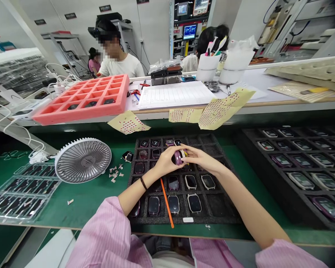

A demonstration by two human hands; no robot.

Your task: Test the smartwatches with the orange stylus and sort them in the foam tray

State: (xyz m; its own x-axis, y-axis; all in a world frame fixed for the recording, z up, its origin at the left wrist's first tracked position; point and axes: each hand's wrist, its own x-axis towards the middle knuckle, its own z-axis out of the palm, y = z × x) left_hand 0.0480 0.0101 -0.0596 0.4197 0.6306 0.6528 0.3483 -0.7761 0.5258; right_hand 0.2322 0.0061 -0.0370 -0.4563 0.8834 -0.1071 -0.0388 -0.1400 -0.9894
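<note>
Over the black foam tray (pixel 217 203), both hands meet around a purple smartwatch case (pixel 179 158), its side edge turned toward me. My left hand (pixel 166 162) is closed on it from the left. From the other side, the fingers of my right hand (pixel 203 159) pinch it; something yellow and whitish beside them is too small to name. An orange stick (pixel 166 203) lies slanted across the tray below my left hand. Smartwatches with dark screens, such as a silver-rimmed smartwatch (pixel 194 203), fill many compartments. My hands hide the tray's middle.
Left on the green bench stand a round fan (pixel 83 160) and a clear tray of dark parts (pixel 22 190), with small white scraps (pixel 116 173) nearby. Another foam tray of watches (pixel 268 178) is at right. A shelf above holds a pink foam tray (pixel 86 97) and paper sheets (pixel 175 95).
</note>
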